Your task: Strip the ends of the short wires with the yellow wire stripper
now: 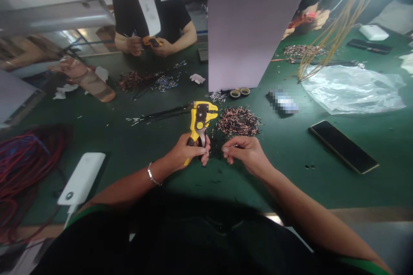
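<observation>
My left hand (192, 149) is wrapped round the handles of a yellow and black wire stripper (200, 121), held upright with its jaws facing right. To the right of it, my right hand (243, 151) has thumb and forefinger pinched together; what they hold, if anything, is too small to make out. Just beyond my right hand lies a pile of short black wire pieces with copper-coloured ends (238, 121). A bundle of long black wires (161, 114) with pale tips stretches left from behind the stripper. Small silvery pieces (217, 96) lie behind the pile.
Two tape rolls (240, 93) stand near a pale upright panel (248, 34). A dark phone (343, 146) and a clear plastic bag (351, 90) lie at right. At left are a white power bank (82, 178) and red cable coils (29, 167). Co-workers handle tools across the table.
</observation>
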`<state>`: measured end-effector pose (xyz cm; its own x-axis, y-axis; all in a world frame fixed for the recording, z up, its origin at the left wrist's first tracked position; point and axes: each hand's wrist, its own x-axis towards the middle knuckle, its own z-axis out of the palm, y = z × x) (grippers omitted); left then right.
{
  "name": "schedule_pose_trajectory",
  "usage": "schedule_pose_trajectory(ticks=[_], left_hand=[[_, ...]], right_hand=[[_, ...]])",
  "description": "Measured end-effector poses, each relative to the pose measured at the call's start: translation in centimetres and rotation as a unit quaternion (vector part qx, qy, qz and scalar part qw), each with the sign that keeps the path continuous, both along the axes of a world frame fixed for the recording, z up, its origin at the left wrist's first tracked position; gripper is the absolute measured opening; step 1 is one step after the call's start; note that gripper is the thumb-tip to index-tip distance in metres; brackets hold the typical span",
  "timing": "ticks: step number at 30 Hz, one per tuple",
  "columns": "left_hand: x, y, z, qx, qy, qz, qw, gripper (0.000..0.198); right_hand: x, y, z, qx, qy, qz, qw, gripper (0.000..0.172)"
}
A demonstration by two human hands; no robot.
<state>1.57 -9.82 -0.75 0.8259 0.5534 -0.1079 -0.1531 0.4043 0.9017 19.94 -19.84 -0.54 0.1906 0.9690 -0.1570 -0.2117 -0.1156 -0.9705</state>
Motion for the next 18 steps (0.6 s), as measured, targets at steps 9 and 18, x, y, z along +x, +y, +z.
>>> schedule_pose_trajectory(ticks=[9, 18], left_hand=[[-0.2, -0.2, 0.4, -0.016, -0.008, -0.034, 0.999, 0.03], [-0.2, 0.4, -0.1, 0.001, -0.007, -0.068, 0.998, 0.041]], right_hand=[[1.6, 0.5, -0.1, 0.011, 0.062, -0.078, 0.995, 0.012], [1.6, 0.0, 0.8, 0.09, -0.008, -0.186, 0.978, 0.01]])
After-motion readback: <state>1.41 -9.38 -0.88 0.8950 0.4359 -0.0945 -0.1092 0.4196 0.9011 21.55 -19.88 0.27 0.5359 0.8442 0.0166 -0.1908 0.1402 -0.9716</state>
